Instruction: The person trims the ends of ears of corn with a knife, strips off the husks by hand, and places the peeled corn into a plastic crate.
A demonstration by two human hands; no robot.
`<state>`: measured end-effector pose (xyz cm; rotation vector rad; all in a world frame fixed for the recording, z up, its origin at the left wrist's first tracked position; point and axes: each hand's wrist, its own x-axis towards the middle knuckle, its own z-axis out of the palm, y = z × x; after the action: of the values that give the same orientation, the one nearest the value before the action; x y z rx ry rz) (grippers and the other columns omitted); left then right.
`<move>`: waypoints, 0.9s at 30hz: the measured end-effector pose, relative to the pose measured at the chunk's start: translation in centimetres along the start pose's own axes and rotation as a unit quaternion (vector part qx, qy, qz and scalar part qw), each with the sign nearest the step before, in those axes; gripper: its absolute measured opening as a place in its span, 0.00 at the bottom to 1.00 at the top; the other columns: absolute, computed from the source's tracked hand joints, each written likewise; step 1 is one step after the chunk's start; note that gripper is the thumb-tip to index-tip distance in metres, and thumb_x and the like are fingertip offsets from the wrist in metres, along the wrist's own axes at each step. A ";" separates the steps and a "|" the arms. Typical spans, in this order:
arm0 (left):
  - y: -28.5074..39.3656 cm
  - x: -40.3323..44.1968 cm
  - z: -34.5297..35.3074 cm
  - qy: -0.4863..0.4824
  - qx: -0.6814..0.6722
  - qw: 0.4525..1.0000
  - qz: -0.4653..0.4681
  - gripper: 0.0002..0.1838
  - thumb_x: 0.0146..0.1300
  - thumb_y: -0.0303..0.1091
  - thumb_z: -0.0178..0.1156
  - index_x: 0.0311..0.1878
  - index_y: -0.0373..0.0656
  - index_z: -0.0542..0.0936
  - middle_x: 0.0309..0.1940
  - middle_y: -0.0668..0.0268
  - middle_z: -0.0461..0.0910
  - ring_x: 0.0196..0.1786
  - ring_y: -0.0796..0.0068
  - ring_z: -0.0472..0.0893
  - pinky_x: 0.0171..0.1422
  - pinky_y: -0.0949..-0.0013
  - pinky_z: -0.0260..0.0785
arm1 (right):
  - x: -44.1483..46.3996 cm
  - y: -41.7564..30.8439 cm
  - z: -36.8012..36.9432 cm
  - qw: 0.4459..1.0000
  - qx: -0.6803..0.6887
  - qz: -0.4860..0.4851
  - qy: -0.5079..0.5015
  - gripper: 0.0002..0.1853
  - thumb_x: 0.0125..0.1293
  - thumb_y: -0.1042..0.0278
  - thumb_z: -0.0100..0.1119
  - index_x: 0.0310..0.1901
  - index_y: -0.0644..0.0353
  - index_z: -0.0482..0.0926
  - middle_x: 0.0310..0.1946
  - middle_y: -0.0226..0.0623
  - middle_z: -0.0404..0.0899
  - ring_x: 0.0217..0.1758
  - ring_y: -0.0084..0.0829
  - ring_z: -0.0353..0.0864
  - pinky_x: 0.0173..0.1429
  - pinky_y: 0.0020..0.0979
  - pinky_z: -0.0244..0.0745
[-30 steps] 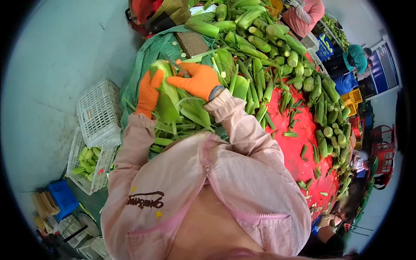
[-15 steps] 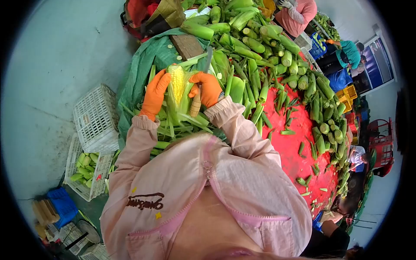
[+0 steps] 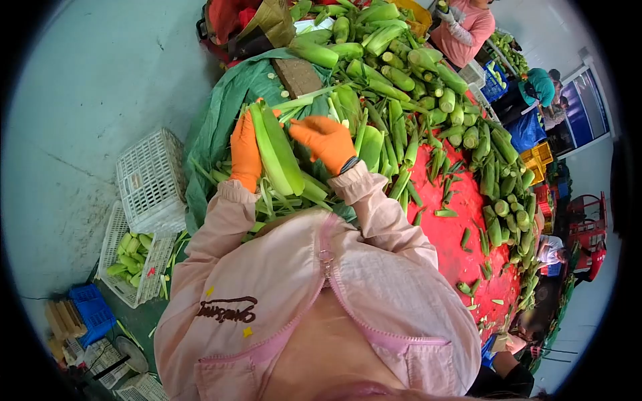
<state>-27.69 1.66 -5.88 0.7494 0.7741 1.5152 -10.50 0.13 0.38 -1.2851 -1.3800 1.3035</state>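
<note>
My left hand [image 3: 246, 152], in an orange glove, is closed round an ear of corn [image 3: 279, 155]. The ear tilts with its tip up and to the left, and green husk covers the side facing me. My right hand [image 3: 322, 142], also gloved in orange, is beside the upper part of the ear with its fingers curled. What those fingers hold, if anything, I cannot make out; no knife shows clearly. Loose husk leaves [image 3: 314, 190] lie beneath both hands. Just beyond them is a wooden block [image 3: 297, 76] on green sheeting [image 3: 217, 110].
A big heap of unhusked corn [image 3: 401, 67] stretches along the far side and right, over a red sheet [image 3: 455, 200]. To my left stand a white crate [image 3: 150, 180] and another crate [image 3: 114, 250] holding trimmed ears. Co-workers [image 3: 468, 30] are at the upper right.
Bare yellow kernels faced me before; now green husk does. The wooden-handled knife that showed in my right hand no longer shows clearly. My right hand has turned, its fingers nearer the ear's top.
</note>
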 end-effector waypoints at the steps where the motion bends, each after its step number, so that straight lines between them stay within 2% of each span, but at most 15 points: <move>1: -0.1 0.1 0.1 0.007 -0.013 1.000 0.014 0.28 0.75 0.55 0.47 0.66 0.42 0.71 0.50 0.57 0.82 0.47 0.69 0.81 0.52 0.66 0.76 | -0.2 0.6 -0.3 0.999 -0.042 -0.011 -0.028 0.30 0.56 0.49 0.73 0.51 0.67 0.82 0.31 0.38 0.84 0.25 0.24 0.78 0.29 0.25 0.73; 2: -0.3 0.3 0.3 0.014 -0.027 0.999 0.027 0.28 0.75 0.53 0.47 0.67 0.42 0.70 0.50 0.57 0.82 0.47 0.69 0.81 0.52 0.65 0.76 | 0.4 2.8 -0.2 0.984 -0.140 -0.104 -0.021 0.32 0.53 0.43 0.73 0.51 0.63 0.83 0.32 0.41 0.84 0.27 0.32 0.81 0.34 0.34 0.76; 4: 0.1 0.0 1.6 0.025 -0.011 0.999 0.047 0.27 0.76 0.51 0.48 0.67 0.41 0.70 0.51 0.58 0.81 0.48 0.70 0.81 0.53 0.66 0.75 | -0.7 1.3 0.8 0.946 -0.279 -0.162 0.025 0.29 0.51 0.42 0.70 0.43 0.61 0.85 0.30 0.45 0.83 0.30 0.43 0.83 0.39 0.42 0.76; 5: 0.1 -0.2 2.1 0.037 0.008 0.997 0.066 0.26 0.76 0.49 0.49 0.67 0.40 0.70 0.52 0.59 0.81 0.48 0.71 0.80 0.54 0.67 0.75 | -0.7 1.0 0.7 0.947 -0.279 -0.159 0.027 0.29 0.51 0.42 0.70 0.43 0.61 0.85 0.30 0.45 0.83 0.30 0.43 0.83 0.39 0.42 0.76; 7: -0.5 0.0 2.0 0.037 0.044 0.994 0.089 0.23 0.76 0.45 0.51 0.66 0.40 0.72 0.51 0.64 0.80 0.49 0.76 0.78 0.55 0.72 0.72 | 0.1 0.5 0.4 0.929 -0.357 -0.093 -0.010 0.23 0.50 0.46 0.65 0.33 0.63 0.83 0.27 0.48 0.82 0.33 0.50 0.82 0.39 0.44 0.76; 10: -1.6 0.0 1.9 0.048 0.124 0.982 0.132 0.20 0.75 0.41 0.54 0.64 0.40 0.75 0.51 0.70 0.79 0.49 0.82 0.75 0.56 0.77 0.68 | 1.0 2.0 -0.1 0.939 -0.319 -0.125 0.011 0.21 0.50 0.49 0.63 0.27 0.63 0.79 0.23 0.50 0.80 0.33 0.54 0.80 0.39 0.46 0.75; 11: -1.6 0.6 2.2 0.060 0.164 0.974 0.147 0.20 0.75 0.40 0.55 0.63 0.40 0.76 0.50 0.71 0.79 0.49 0.83 0.74 0.56 0.78 0.67 | 1.8 3.7 -0.3 0.941 -0.299 -0.155 0.014 0.18 0.53 0.54 0.63 0.27 0.64 0.79 0.21 0.47 0.79 0.25 0.46 0.81 0.33 0.43 0.75; 12: -1.4 0.6 2.2 0.060 0.169 0.973 0.147 0.20 0.75 0.40 0.55 0.63 0.40 0.76 0.50 0.71 0.79 0.49 0.83 0.74 0.56 0.78 0.67 | 1.9 3.6 -0.3 0.943 -0.294 -0.155 0.014 0.18 0.53 0.54 0.63 0.27 0.64 0.79 0.21 0.47 0.79 0.25 0.46 0.81 0.33 0.43 0.75; 15: -0.9 0.0 2.2 0.043 0.123 0.990 0.048 0.21 0.76 0.45 0.52 0.63 0.41 0.77 0.52 0.70 0.79 0.49 0.82 0.75 0.55 0.78 0.68 | 1.7 4.2 -0.3 0.999 0.013 0.022 -0.033 0.12 0.57 0.65 0.61 0.23 0.65 0.76 0.17 0.34 0.76 0.13 0.25 0.71 0.20 0.27 0.67; 19: -0.5 -0.3 1.7 -0.021 0.068 0.997 0.002 0.25 0.75 0.51 0.50 0.61 0.41 0.78 0.52 0.70 0.80 0.50 0.81 0.76 0.56 0.77 0.69 | 1.0 4.3 -0.9 0.980 0.173 0.091 -0.038 0.09 0.56 0.68 0.63 0.25 0.62 0.75 0.13 0.34 0.71 0.11 0.25 0.67 0.18 0.27 0.62; 21: -1.4 0.0 0.5 -0.050 -0.100 0.987 -0.113 0.29 0.73 0.56 0.52 0.62 0.40 0.77 0.52 0.69 0.80 0.50 0.80 0.77 0.56 0.74 0.70 | 0.6 4.4 -1.4 0.977 0.186 0.098 -0.036 0.09 0.57 0.68 0.62 0.25 0.62 0.74 0.13 0.34 0.71 0.11 0.26 0.67 0.18 0.27 0.62; 22: -1.7 0.0 0.7 -0.050 -0.106 0.987 -0.108 0.29 0.73 0.56 0.52 0.62 0.40 0.77 0.52 0.69 0.80 0.50 0.80 0.77 0.56 0.74 0.70 | 0.8 4.4 -1.9 0.974 0.197 0.102 -0.038 0.08 0.57 0.69 0.62 0.25 0.62 0.74 0.12 0.34 0.71 0.11 0.26 0.67 0.18 0.27 0.61; 24: -2.1 -1.3 0.9 -0.051 -0.054 0.990 -0.121 0.31 0.71 0.57 0.54 0.63 0.39 0.75 0.51 0.69 0.80 0.48 0.78 0.78 0.55 0.72 0.71 | 1.1 4.9 -1.9 0.970 0.215 0.103 -0.040 0.08 0.58 0.70 0.62 0.25 0.60 0.74 0.12 0.33 0.71 0.10 0.26 0.67 0.17 0.27 0.62; 25: -0.5 -2.1 2.4 -0.053 0.092 0.994 -0.031 0.29 0.71 0.52 0.56 0.64 0.39 0.74 0.52 0.68 0.79 0.48 0.78 0.78 0.53 0.72 0.71 | 1.1 4.6 -1.7 0.974 0.205 0.086 -0.036 0.09 0.57 0.70 0.62 0.25 0.60 0.73 0.12 0.33 0.71 0.10 0.26 0.67 0.17 0.27 0.62; 27: 0.0 -2.6 2.8 -0.034 0.094 0.994 -0.031 0.27 0.70 0.50 0.57 0.63 0.39 0.74 0.51 0.67 0.79 0.48 0.78 0.78 0.53 0.72 0.71 | 0.6 4.9 -1.4 0.974 0.212 0.064 -0.048 0.11 0.57 0.71 0.65 0.23 0.58 0.71 0.12 0.33 0.71 0.10 0.25 0.67 0.16 0.27 0.61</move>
<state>-25.21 -0.84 -4.33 0.9039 0.8900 1.3662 -8.59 0.62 -4.35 -1.0391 -1.0177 1.6620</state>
